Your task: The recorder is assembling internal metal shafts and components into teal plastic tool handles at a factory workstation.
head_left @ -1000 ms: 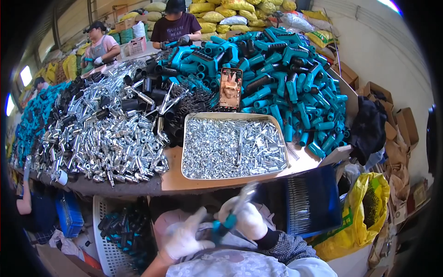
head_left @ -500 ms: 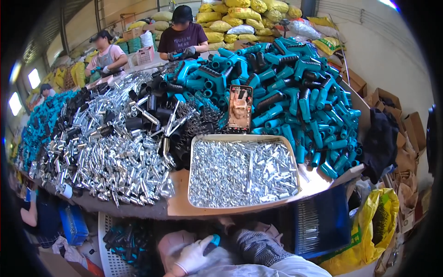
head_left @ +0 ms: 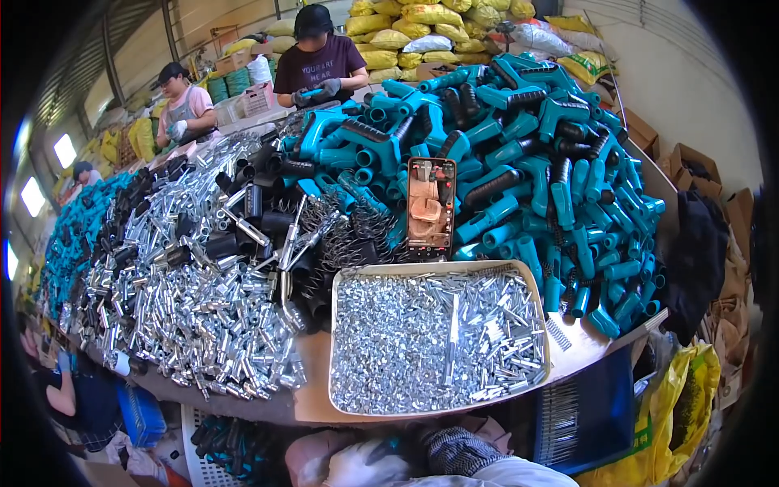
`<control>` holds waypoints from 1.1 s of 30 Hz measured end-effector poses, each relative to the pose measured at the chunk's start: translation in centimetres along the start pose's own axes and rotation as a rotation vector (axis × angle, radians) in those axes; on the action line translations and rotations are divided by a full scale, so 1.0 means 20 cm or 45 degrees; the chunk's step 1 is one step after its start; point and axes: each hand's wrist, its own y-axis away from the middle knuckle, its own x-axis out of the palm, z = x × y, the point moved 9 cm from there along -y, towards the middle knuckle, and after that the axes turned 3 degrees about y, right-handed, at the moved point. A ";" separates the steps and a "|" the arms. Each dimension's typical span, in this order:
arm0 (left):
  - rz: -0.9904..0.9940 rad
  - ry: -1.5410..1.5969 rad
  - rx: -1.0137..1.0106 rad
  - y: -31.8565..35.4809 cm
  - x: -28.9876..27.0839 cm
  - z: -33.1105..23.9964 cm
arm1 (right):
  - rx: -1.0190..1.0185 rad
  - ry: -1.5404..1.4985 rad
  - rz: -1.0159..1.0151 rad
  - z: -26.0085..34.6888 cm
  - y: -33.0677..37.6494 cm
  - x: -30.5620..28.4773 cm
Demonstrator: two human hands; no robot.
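At the lower edge my left hand, in a white glove, is smeared by motion. By its fingers shows a small patch of a teal plastic part, mostly hidden; the fingers seem closed on it. My right forearm wears a dark checkered sleeve; the hand beyond it is out of sight below the table edge. Above both arms, a cream tray on the table is full of small silver metal pieces and pins. A phone stands upright behind the tray.
Teal pistol-shaped housings heap up at the right, silver metal fittings at the left, dark springs between. Below the table are a blue bin, a yellow sack and a white perforated crate. Two co-workers work across the table.
The whole view has tilted upward, so the table sits lower in it. My left hand, with the teal part, is now nearer the lower edge and more blurred.
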 end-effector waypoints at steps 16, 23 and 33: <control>0.213 0.097 -0.184 -0.03 -0.11 -0.14 | -0.065 -0.080 0.182 0.05 -0.11 -0.18; -0.077 -0.006 0.099 -0.09 -0.08 -0.14 | -0.106 -0.113 0.255 0.16 -0.11 -0.31; 0.299 -0.046 -0.224 -0.21 0.13 0.05 | -0.107 -0.171 0.513 0.51 0.21 -0.47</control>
